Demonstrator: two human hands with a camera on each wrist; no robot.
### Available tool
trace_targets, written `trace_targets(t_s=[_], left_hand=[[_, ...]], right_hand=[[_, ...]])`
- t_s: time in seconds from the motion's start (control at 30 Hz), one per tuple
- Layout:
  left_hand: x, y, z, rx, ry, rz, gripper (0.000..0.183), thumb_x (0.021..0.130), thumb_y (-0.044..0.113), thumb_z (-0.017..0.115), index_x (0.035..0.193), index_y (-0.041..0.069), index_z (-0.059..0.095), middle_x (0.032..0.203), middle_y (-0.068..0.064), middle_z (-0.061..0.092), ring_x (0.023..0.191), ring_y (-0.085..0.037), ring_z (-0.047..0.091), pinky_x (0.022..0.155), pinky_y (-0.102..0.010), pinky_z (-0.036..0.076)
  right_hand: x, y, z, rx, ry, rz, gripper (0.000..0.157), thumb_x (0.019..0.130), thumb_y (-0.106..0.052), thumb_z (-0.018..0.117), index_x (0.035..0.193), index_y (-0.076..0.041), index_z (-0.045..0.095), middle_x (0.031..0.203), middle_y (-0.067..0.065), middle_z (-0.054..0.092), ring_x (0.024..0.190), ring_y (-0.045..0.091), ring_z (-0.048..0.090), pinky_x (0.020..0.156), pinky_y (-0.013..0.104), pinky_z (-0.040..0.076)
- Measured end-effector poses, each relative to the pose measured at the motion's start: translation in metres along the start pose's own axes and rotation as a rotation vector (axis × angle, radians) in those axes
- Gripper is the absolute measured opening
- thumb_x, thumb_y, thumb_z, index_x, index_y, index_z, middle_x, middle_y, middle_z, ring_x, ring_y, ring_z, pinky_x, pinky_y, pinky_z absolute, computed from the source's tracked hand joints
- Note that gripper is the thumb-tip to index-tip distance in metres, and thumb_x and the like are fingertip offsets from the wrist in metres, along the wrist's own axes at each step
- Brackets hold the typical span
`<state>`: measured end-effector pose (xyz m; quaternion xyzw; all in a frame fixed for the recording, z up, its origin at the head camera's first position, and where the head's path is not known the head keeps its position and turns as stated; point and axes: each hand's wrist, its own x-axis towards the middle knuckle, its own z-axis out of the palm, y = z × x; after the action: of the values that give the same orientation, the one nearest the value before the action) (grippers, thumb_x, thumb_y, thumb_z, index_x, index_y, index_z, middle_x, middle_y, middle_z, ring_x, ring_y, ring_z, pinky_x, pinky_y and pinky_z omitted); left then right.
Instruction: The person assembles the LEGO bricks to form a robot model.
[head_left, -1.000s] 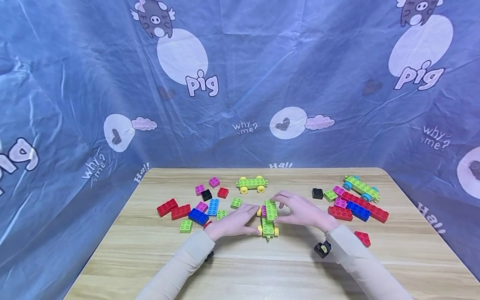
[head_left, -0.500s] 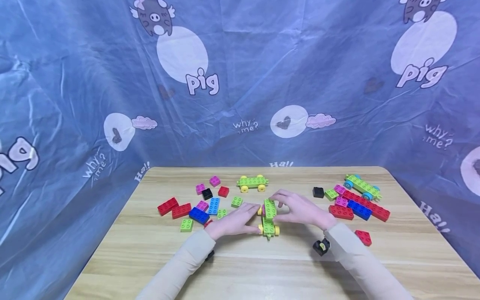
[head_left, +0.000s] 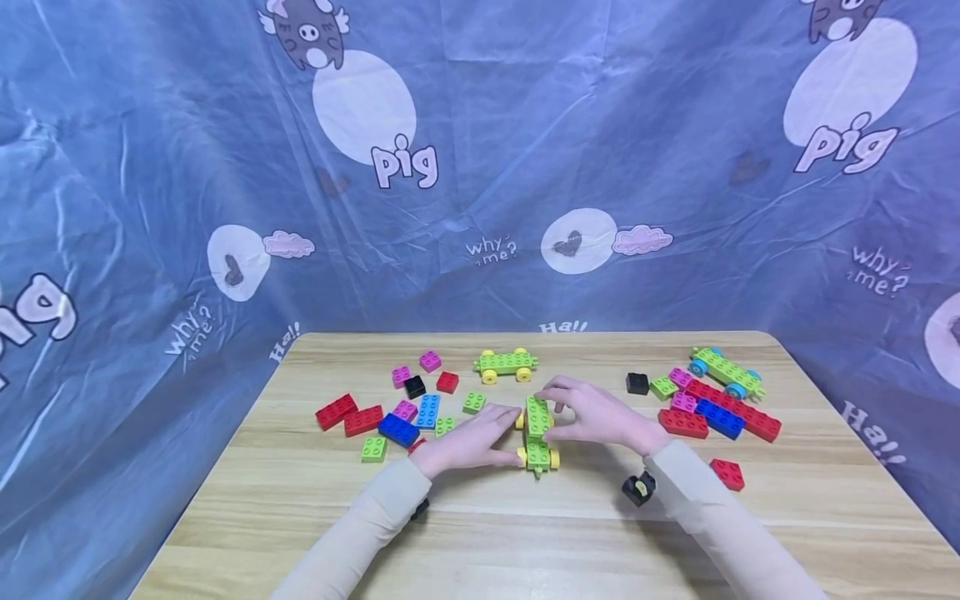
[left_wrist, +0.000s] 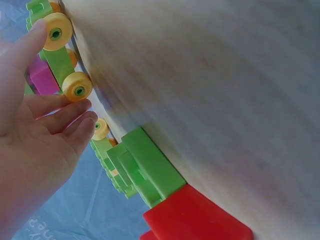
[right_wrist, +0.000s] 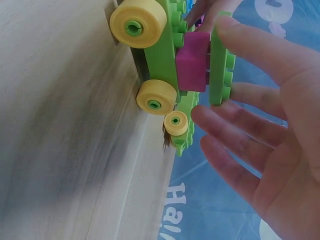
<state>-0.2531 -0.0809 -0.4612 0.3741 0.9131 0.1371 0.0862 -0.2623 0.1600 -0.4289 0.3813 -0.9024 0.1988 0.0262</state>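
A green toy car base (head_left: pixel 537 457) with yellow wheels (left_wrist: pixel 77 86) stands lengthwise at mid-table. My left hand (head_left: pixel 468 442) holds it from the left, thumb on one wheel and fingers against another. On the base sits a magenta brick (right_wrist: pixel 193 62), hidden from above in the head view. My right hand (head_left: pixel 603 417) pinches a thin green studded plate (right_wrist: pixel 218 65) by its ends, thumb at one end and fingers at the other. The plate lies over the magenta brick, and a narrow gap with the brick's studs shows between them in the right wrist view.
Behind stands another green car base (head_left: pixel 505 364) with yellow wheels. Loose bricks lie left, among them a blue brick (head_left: pixel 398 430) and a red brick (head_left: pixel 336 411). At right are a blue-wheeled car base (head_left: pixel 726 372), a long red brick (head_left: pixel 757 419) and a black brick (head_left: pixel 637 383).
My right hand has moved the green plate slightly left, squarely over the base; the magenta brick that showed beside it is now covered in the head view. My left hand keeps its hold.
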Motion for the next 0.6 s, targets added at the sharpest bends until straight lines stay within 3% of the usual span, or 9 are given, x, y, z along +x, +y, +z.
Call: trace_targets(t_s=[0.6], left_hand=[[-0.0002, -0.0002, 0.0004, -0.008, 0.002, -0.004, 0.085, 0.085, 0.055, 0.058, 0.146, 0.003, 0.028, 0.150, -0.012, 0.034, 0.140, -0.023, 0.032, 0.116, -0.040, 0.029]], right_hand=[[0.0021, -0.0001, 0.0002, -0.013, -0.004, 0.012, 0.062, 0.076, -0.046, 0.072, 0.124, -0.010, 0.059, 0.118, 0.003, 0.061, 0.087, 0.011, 0.062, 0.075, 0.025, 0.055]])
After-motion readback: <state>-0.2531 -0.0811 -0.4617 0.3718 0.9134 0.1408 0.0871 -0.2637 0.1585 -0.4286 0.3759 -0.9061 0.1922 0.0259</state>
